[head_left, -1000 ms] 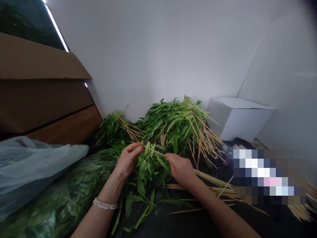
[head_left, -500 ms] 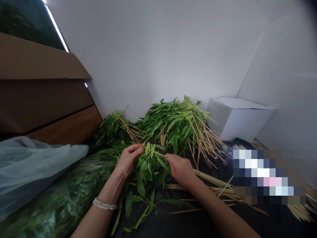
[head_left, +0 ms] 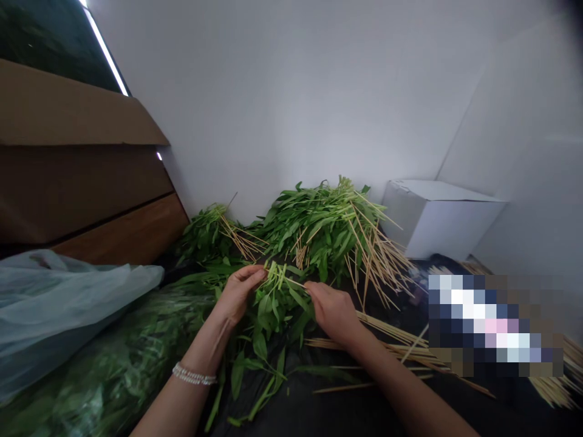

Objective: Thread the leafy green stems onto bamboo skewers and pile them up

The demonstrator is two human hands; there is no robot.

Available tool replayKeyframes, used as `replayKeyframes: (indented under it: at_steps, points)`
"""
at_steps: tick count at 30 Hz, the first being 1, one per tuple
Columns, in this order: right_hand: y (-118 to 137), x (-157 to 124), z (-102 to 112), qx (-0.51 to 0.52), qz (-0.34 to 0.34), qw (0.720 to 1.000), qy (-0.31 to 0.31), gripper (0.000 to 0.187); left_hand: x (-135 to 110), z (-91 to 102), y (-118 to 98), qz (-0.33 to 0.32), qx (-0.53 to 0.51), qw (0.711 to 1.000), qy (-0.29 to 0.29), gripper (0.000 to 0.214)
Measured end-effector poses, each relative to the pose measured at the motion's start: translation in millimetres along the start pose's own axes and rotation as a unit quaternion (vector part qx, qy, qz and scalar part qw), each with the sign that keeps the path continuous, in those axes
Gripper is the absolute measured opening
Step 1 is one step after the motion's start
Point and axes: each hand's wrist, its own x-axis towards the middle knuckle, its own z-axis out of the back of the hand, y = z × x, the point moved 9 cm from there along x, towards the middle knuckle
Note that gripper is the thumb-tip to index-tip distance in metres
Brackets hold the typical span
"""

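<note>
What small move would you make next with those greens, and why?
Probably push the bamboo skewer a little further through: the right hand pinches it, its tip lies among the cut stems of the greens bunch that the left hand grips.

Pale skewers (head_left: 392, 331), probably matt wood

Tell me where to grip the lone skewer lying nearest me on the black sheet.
Probably best to pinch the lone skewer at its middle, from above, across the thin shaft. It lies flat on the black sheet, apart from the skewer pile.
</note>
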Motion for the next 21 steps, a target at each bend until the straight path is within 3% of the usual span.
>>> replayKeyframes:
  at_steps: [15,21]
  points:
    - [-1.6,-1.8,-4.7,0.002,-0.005,1.000,0.009,0.030,-3.0,-2.7,4.4,0.024,0.025,0.999,0.009,0.033]
    - [-2.7,-1.0,-4.9,0.006,-0.013,1.000,0.015,0.030,-2.5,-3.9,-2.7,-0.021,0.065,0.998,0.010,0.038]
